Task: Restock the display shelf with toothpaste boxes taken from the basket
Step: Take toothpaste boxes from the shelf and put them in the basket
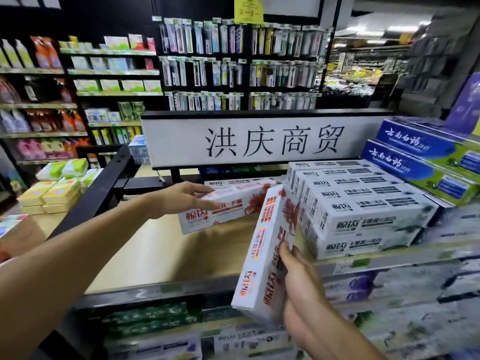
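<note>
Head view looks down over the display shelf, a pale wooden board with a dark front rail. Your left hand reaches in from the left and pinches the flat toothpaste box, with the fingers laid over its top face and the thumb pressed on its near side. This box is white with red lettering and a red flower, and it sits at a slight slant with its left end on the board. A matching red-and-white box lies just behind it.

Your right hand is curled round the lower end of the upended toothpaste box, which has the same red-and-white design. You hold it off the shelf in front of the rail. It stands nearly on end and leans right, so that its top corner comes close to the flat box and to the grey-white stack. You cannot tell whether it touches either one.

That stack is made of toothpaste boxes with dark lettering, laid in neat rows on the right part of the board. Farther right, blue-and-green toothpaste boxes are piled higher. A white sign with large black characters stands at the back of the shelf, and behind it hangs a rack of packaged toothbrushes. Yellow and green soft packs sit on a table to the left. The lower shelves hold more boxes, too blurred to name.
</note>
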`<state>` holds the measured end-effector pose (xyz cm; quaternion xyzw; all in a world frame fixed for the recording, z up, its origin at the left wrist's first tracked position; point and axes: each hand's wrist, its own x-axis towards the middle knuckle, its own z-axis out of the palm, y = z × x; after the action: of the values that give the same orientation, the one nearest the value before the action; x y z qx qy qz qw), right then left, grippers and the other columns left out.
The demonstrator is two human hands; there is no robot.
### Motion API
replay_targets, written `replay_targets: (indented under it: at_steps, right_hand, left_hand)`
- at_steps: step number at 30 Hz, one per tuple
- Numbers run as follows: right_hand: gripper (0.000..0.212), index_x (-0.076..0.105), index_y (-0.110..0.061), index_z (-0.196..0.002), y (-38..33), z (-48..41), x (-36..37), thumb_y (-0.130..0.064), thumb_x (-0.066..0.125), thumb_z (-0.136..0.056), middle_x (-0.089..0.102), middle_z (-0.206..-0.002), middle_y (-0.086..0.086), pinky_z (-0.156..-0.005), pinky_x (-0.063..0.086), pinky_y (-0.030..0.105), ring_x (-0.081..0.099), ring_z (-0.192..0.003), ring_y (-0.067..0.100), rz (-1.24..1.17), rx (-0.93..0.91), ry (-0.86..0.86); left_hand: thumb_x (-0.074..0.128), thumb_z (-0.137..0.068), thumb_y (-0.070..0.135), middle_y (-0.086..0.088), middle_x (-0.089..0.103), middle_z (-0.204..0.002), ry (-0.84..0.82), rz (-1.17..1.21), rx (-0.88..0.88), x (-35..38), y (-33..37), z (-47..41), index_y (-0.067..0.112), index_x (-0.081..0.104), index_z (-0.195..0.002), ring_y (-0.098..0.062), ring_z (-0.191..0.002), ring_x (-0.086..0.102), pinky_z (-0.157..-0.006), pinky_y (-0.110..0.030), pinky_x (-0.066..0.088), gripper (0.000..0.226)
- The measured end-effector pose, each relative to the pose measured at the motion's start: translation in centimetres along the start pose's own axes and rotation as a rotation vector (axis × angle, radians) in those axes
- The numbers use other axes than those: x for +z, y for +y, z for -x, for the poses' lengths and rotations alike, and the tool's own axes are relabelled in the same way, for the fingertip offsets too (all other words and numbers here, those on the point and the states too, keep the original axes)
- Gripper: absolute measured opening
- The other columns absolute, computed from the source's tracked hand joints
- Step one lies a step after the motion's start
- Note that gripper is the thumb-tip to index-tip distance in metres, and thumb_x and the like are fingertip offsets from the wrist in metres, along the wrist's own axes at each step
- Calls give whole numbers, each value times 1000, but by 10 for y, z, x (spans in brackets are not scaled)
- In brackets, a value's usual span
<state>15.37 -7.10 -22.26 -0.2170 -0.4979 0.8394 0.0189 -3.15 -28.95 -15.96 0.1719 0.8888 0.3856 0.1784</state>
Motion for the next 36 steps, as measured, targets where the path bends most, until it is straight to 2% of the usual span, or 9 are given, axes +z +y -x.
replay_targets:
  at_steps: [5,12,17,19,22,25,29,32,36]
  right_hand:
    - [19,64,-23,-114,5,-23,24,-31,52,-101,77,-84,1,-68,56,36,73,-74,19,-69,59,94]
    - [20,54,-21,-116,5,-42,55,-34,45,-104,74,-80,4,-56,55,31,71,-67,16,-81,132,169]
    - [26,56,-12,-112,1,-54,82,-35,50,-101,70,-97,11,-90,56,50,68,-86,27,-6,122,192]
    - [21,58,-11,-108,-1,-59,85,-28,49,-102,67,-111,15,-92,55,50,67,-97,32,47,118,181]
    - [23,61,-19,-84,-2,-56,81,-17,47,-101,73,-94,9,-83,59,45,71,-83,24,22,135,189]
    - [20,61,-17,-92,-6,-52,74,-3,47,-97,72,-97,11,-81,60,44,71,-86,25,53,157,195]
    - [17,58,-10,-104,-16,-47,65,1,57,-91,68,-107,11,-80,61,39,69,-96,27,59,128,191]
    - [62,36,-28,-146,-15,-39,58,-9,59,-91,52,-135,2,-76,57,33,65,-101,23,180,-49,224]
    - [82,5,-45,-153,-14,-32,52,-19,57,-95,19,-161,-7,-45,41,14,49,-78,2,410,-145,158]
  left_hand:
    - [78,-75,55,10,67,-124,110,-520,238,26,1,-23,29,64,-130,-2,-92,60,-69,2,40,63]
    - [28,-64,98,4,76,-102,532,-909,298,42,-3,-21,41,56,-134,-15,-73,67,-58,-23,49,95]
    - [43,-74,87,14,62,-107,481,-300,326,42,-8,6,36,63,-126,-4,-86,64,-60,-18,52,75]
    - [54,-73,84,17,54,-118,394,-275,431,47,-16,19,36,65,-125,-3,-107,57,-77,-20,53,71]
    - [70,-74,67,8,56,-125,418,-570,594,63,-29,32,30,63,-131,-18,-118,51,-92,-39,53,68]
    - [79,-77,46,3,57,-127,487,-632,611,72,-34,33,31,59,-136,-23,-116,52,-86,-45,57,64]
    - [75,-80,44,2,58,-127,523,-702,648,70,-36,30,32,58,-136,-25,-113,54,-81,-45,59,60]
    - [81,-78,35,1,56,-128,532,-645,621,79,-34,30,28,60,-134,-26,-115,51,-83,-47,58,60]
    - [71,-76,63,8,36,-149,550,-252,414,86,-42,29,44,40,-144,-13,-131,39,-104,-38,44,78]
